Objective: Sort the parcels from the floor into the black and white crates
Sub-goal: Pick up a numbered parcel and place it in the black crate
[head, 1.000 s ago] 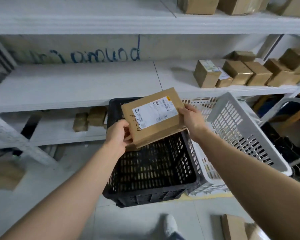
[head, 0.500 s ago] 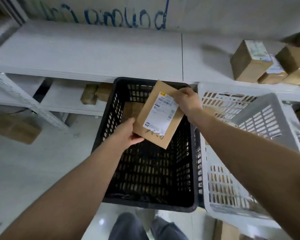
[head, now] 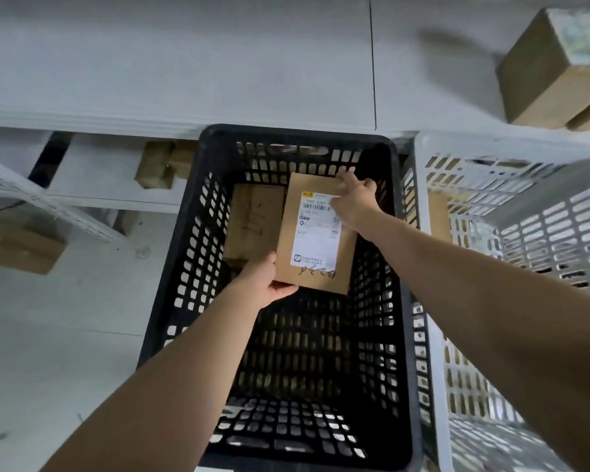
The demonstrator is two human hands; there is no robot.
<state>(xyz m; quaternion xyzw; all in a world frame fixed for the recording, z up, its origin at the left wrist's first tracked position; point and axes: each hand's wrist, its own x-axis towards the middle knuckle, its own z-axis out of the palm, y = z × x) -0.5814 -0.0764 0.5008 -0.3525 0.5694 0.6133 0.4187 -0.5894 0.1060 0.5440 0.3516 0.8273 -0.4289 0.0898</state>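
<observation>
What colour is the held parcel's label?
The label is white with black print; head view.

Floor point(head: 65, 335), lower left, bears black crate point(head: 297, 132) & white crate point(head: 559, 233), ctr/right; shelf point(head: 184, 63) up top holds cardboard boxes point(head: 552, 69), upper right.

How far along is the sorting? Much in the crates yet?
Looks early. Done: one brown parcel lies in the black crate, and a brown shape shows in the white crate. In hand: the left hand and right hand grip a labelled parcel low inside the black crate. Left: any floor parcels are out of view.
</observation>
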